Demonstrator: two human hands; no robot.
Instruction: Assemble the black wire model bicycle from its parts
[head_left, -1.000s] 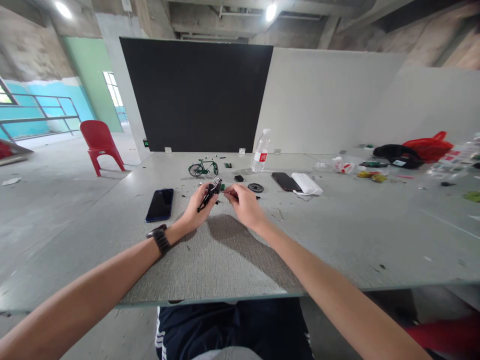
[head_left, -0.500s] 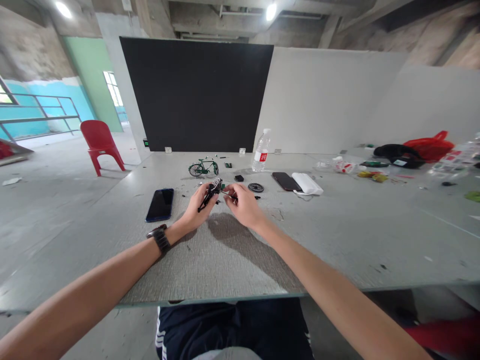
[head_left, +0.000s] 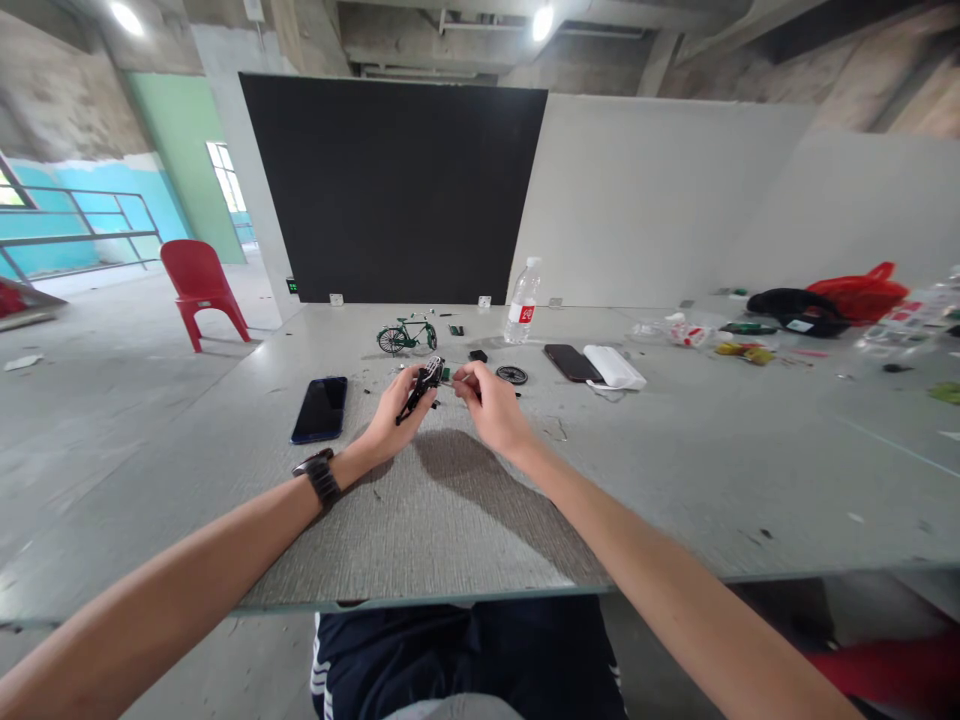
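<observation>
Black part assembly (head_left: 429, 376) is gripped in the left hand (head_left: 394, 406), held tilted just above or on the worktop (head_left: 480, 540); which, cannot be told. It is likely clasped this way so that the upper end is left exposed and kept steady, facing the other hand. In the right hand (head_left: 491, 405), thumb and fingers are drawn together near that end, with a thin item (head_left: 450, 381) apparently pinched; too small to identify. A fingertip pinch is probably used because fine control is needed. Both hands are kept close, the assembly between them.

Green bicycle model (head_left: 405, 338) is stood upright beyond the left hand, side-on, perhaps so its shape can be seen easily. Spoked wheel (head_left: 511, 375) is laid flat just beside the right hand, likely for stability and easy reach. Small black piece (head_left: 478, 356) and green piece (head_left: 456, 330) are left loose behind the hands, within reach. Dark phone (head_left: 319, 410) is set to the left, bottle (head_left: 520, 312) farther back, both presumably kept out of the working spot.
</observation>
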